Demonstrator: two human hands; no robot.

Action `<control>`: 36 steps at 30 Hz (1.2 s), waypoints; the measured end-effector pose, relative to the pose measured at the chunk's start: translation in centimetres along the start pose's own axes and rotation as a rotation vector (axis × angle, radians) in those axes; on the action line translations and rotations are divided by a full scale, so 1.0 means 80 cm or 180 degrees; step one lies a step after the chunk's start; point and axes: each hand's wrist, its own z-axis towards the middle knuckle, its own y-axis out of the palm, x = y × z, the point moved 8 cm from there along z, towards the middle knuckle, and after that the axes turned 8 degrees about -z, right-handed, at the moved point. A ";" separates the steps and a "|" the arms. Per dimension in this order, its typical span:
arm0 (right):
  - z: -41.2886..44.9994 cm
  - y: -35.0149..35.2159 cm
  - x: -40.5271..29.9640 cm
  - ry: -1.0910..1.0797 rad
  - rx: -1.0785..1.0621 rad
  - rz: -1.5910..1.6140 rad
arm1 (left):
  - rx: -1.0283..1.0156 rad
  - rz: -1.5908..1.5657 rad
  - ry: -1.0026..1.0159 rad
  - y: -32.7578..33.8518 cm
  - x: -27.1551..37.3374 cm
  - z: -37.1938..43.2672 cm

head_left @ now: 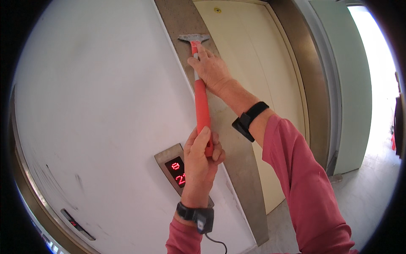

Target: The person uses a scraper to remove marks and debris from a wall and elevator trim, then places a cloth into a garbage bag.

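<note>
A scraper with a red handle (202, 101) and a wide metal blade (194, 38) lies along a brownish metal door frame (234, 152). The blade is against the upper part of that frame. My left hand (201, 155) is wrapped around the lower end of the red grip. Higher up, my right hand (213, 68) holds the shaft near the blade, one finger stretched towards the scraper's head. Both wrists wear black straps with small devices, and a thin cable hangs from the left one.
An elevator display panel (169, 163) with red lit signs is set in the white wall (104, 104), partly behind my left arm. A cream door (250, 57) stands beside the frame. Further right are a pale green door (352, 89) and a bright opening. Another small panel (77, 224) sits at lower left.
</note>
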 end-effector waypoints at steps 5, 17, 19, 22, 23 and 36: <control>-0.093 -0.005 -0.041 -0.0006 0.0432 0.0282 | 0.0349 -0.0029 -0.0326 -0.035 -0.059 -0.081; -0.072 -0.007 -0.029 -0.0025 0.0239 0.0163 | 0.0329 0.0058 -0.0421 -0.025 -0.041 -0.065; -0.065 -0.004 -0.031 -0.0044 0.0346 0.0181 | 0.0443 -0.0002 -0.0464 -0.025 -0.042 -0.076; -0.019 0.001 -0.002 -0.0009 0.0168 0.0000 | -0.0016 0.0174 -0.0087 0.000 -0.005 -0.018; -0.001 0.010 0.004 0.0067 -0.0053 -0.0079 | -0.0011 0.0205 -0.0080 -0.002 0.002 -0.005; -0.060 -0.031 -0.017 -0.0215 -0.0112 0.0514 | 0.0132 -0.0347 0.0001 0.004 -0.063 -0.038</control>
